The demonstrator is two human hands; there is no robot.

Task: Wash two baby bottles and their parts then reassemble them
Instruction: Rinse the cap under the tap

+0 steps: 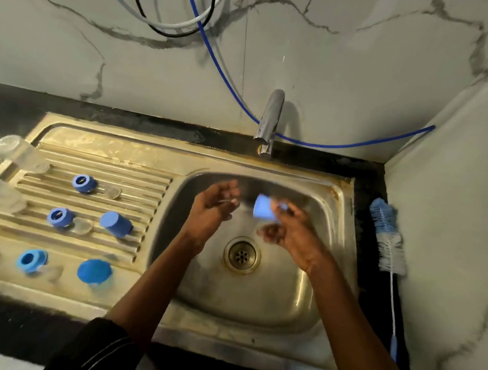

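**Inspector:** Position of the hands?

**Assistant:** Both are over the sink basin point(259, 304), above the drain point(242, 255) and in front of the tap point(268, 121).

**Inspector:** Grip, right side?

**Assistant:** The right hand point(288, 229) pinches a pale blue cap point(264, 211) at the fingertips, held in the air, clear of the steel.

**Inspector:** Left side?

**Assistant:** The left hand point(213, 208) is just beside the cap, fingers curled inward. It is blurred, so I cannot tell whether its grip holds anything.

**Inspector:** Other parts?

**Assistant:** On the drainboard point(97, 160), left of the basin: a dark blue ring point(83, 183), a second ring point(60, 217) nearer the front, a blue cylinder point(116, 224) lying tilted beside it, and two brighter blue pieces point(32, 260) near the front edge. Clear bottles point(15, 153) lie at the far left.

**Inspector:** Tools?

**Assistant:** A bottle brush point(388, 237) lies on the dark surface point(370, 188) right of the sink, along the wall — bristles toward the back.
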